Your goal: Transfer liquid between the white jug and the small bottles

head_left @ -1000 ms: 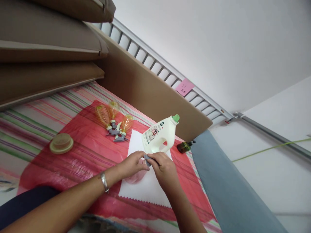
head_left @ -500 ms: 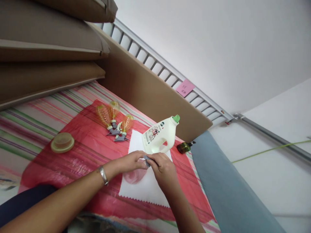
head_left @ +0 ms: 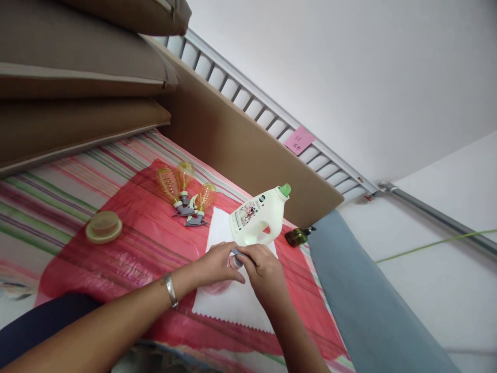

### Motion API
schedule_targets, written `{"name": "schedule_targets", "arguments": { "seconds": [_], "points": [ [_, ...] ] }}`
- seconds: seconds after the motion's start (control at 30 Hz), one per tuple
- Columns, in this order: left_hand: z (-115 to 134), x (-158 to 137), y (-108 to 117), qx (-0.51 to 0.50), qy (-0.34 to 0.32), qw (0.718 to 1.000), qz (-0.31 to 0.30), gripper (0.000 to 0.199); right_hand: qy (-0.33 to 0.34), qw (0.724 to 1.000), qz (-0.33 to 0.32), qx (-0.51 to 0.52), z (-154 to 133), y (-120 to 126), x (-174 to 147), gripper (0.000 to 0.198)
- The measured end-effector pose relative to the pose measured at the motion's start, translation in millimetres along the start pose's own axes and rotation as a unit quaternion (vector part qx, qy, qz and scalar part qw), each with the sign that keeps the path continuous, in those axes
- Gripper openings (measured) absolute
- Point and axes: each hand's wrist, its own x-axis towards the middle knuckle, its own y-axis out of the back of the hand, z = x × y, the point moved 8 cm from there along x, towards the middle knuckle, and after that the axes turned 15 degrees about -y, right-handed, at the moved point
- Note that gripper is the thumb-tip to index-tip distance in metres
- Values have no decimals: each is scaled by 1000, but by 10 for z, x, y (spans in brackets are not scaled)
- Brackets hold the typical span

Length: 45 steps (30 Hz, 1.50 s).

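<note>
- Two bare hands meet at one rounded, translucent pink bottle (head_left: 218, 287), on the near side of the landmark: a white plastic handled jug (head_left: 259, 216) with a green mouthpiece.
- Left hand (head_left: 217, 267): half curled, thumb and fingers around the bottle's neck. From where I stand, grip force cannot be told.
- Right hand (head_left: 264, 264): closed in a pinch on a small grey plastic top (head_left: 237, 252) at that neck.
- Support: a white cloth with a scalloped edge (head_left: 248, 306), showing on the near side of the jug.
- Left of the jug: three amber, translucent spray bottles with grey heads (head_left: 168, 183).
- Right of the jug: a dark green bottle with a black pump (head_left: 296, 238).
- Caution: the pink bottle may spin or tip if the left hand yields under twisting.
- Caution: a top turned off-axis may sit crooked and leak.
- Caution: a slipping right hand could knock the jug.
</note>
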Motion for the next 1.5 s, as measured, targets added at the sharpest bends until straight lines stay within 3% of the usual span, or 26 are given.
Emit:
{"name": "schedule_targets", "arguments": {
  "seconds": [0.07,0.13,0.23,0.3,0.4,0.5,0.57,0.67,0.73,0.83,0.93,1.0,1.1,1.17,1.27,1.37,1.43,1.5],
  "points": [
    [-16,-1,-15,-9,6,1000,3,30,6,1000,-3,0,-23,-11,-2,10],
    [-9,8,-93,-69,0,997,-43,24,11,1000,-5,2,-42,-20,-7,11],
    [30,12,-162,-123,-17,989,-83,37,12,1000,-1,3,-42,-20,-10,11],
    [20,20,-97,-89,-12,995,-32,44,7,1000,1,0,-27,-17,-5,11],
    [-21,7,11,-39,24,998,41,34,3,1000,-5,-8,-11,-26,10,11],
    [24,32,-57,-90,-3,996,-23,23,6,1000,-7,-9,-17,-26,17,12],
    [51,36,-96,-116,-31,991,-58,30,10,1000,-4,-7,-25,-19,18,12],
    [-34,25,-29,-58,-11,998,-1,47,9,1000,0,-7,-28,-14,19,12],
    [-84,11,19,-27,16,999,36,42,4,1000,-3,-10,-26,-21,21,12],
    [-34,36,-58,-89,10,996,-22,27,5,1000,-8,-10,-32,-34,20,11],
    [73,54,-126,-127,-20,989,-75,39,10,1000,-3,-5,-34,-30,15,11],
    [65,56,-86,-83,-11,996,-36,47,9,1000,0,-3,-24,-26,12,12],
    [20,42,-1,-32,17,999,25,35,8,1000,-1,-6,-22,-29,7,13],
    [29,50,-29,-73,17,997,-8,27,9,1000,-1,-11,-32,-28,7,14],
    [72,52,-82,-139,11,988,-69,41,12,1000,3,-11,-46,-14,13,14],
    [43,55,2,-76,12,997,1,52,15,1000,6,-5,-44,-2,21,14],
    [19,48,38,-18,8,999,45,43,13,1000,5,-6,-32,-6,26,13],
    [-1,52,28,0,0,999,45,33,7,1000,1,-9,-16,-16,31,12]
  ]
}}
